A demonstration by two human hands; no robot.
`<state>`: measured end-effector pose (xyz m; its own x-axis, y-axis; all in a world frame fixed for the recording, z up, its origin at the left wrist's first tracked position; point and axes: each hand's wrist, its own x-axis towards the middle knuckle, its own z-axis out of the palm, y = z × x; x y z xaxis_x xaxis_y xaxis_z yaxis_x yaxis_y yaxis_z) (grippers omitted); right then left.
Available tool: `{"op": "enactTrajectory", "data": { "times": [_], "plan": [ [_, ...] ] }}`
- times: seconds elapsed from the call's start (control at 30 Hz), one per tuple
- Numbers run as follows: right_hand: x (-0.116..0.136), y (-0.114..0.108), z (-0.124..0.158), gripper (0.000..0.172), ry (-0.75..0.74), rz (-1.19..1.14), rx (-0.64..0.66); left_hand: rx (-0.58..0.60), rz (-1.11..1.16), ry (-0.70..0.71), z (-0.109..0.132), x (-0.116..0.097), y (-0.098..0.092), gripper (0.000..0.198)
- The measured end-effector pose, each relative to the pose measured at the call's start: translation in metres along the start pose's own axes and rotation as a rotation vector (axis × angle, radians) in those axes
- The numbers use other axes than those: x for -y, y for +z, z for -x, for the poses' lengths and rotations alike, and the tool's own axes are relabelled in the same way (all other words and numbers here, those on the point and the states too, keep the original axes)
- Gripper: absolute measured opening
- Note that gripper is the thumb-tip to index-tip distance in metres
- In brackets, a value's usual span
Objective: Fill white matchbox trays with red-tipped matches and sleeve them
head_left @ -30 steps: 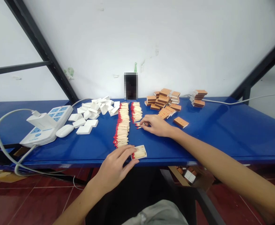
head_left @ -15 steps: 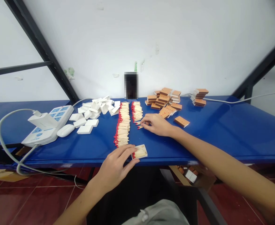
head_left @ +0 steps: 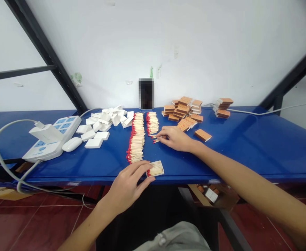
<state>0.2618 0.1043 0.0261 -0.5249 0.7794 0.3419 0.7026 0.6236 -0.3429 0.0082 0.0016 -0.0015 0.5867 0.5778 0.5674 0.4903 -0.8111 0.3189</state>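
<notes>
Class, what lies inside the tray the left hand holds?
Matches, red heads toward the left hand, lie inside the tray. That hand partly covers the tray's left end, hiding anything beneath.

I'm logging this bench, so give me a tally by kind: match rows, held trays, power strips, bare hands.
Match rows: 2
Held tray: 1
Power strip: 1
Bare hands: 2 (left hand, right hand)
Total: 6

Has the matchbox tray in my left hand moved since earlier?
No: the matchbox tray, held by your left hand, shows no visible shift against the front edge of the blue table.
</notes>
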Motion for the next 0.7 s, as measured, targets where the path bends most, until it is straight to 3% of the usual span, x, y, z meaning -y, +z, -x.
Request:
{"op": "enactTrajectory", "data": {
  "times": [0.4, 0.7],
  "plan": [
    [-0.0059, 0.0030, -0.0024, 0.013, 0.023, -0.078, 0.003, -0.004, -0.007, 0.013, 0.0009, -0.0005, -0.0004, 0.024],
    [-0.0074, 0.0041, -0.0062, 0.018, 0.029, -0.063, 0.000, 0.001, -0.014, 0.006, 0.0009, 0.0001, 0.0008, 0.024]
  ]
}}
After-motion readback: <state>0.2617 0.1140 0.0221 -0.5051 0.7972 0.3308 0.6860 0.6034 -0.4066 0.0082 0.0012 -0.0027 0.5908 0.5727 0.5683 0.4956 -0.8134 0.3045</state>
